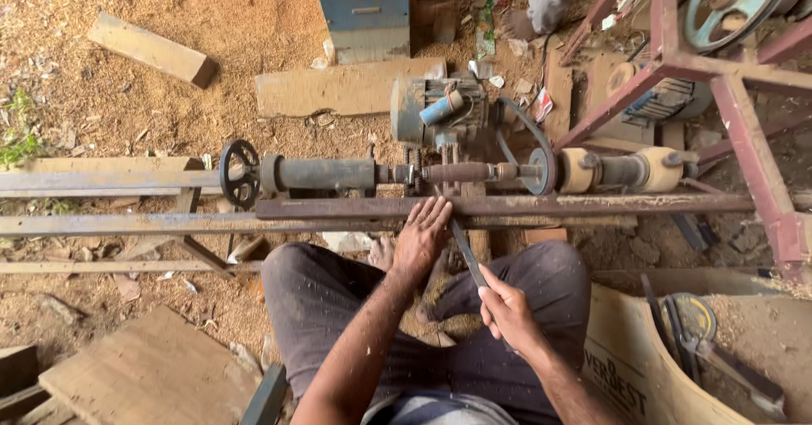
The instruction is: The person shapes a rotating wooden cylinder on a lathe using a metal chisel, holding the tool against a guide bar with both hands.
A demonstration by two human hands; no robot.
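Observation:
I sit in front of a wood lathe (321, 174) with a short brown wooden piece (457, 172) mounted between its centres. My left hand (421, 237) lies flat, fingers spread, on the long rusty tool rest bar (592, 204) and presses down on the blade of a long dark chisel (464, 250). My right hand (507, 307) is closed around the chisel's handle end, nearer my lap. The chisel tip points up toward the wooden piece; whether it touches the wood is hidden by my left hand.
A black handwheel (240, 174) sits at the lathe's left end. An electric motor (440, 110) with a belt (518, 129) stands behind. A red metal frame (744, 104) is at right. A cardboard box (677, 357) with tools is at lower right. Planks (152, 49) lie on the sawdust-covered ground.

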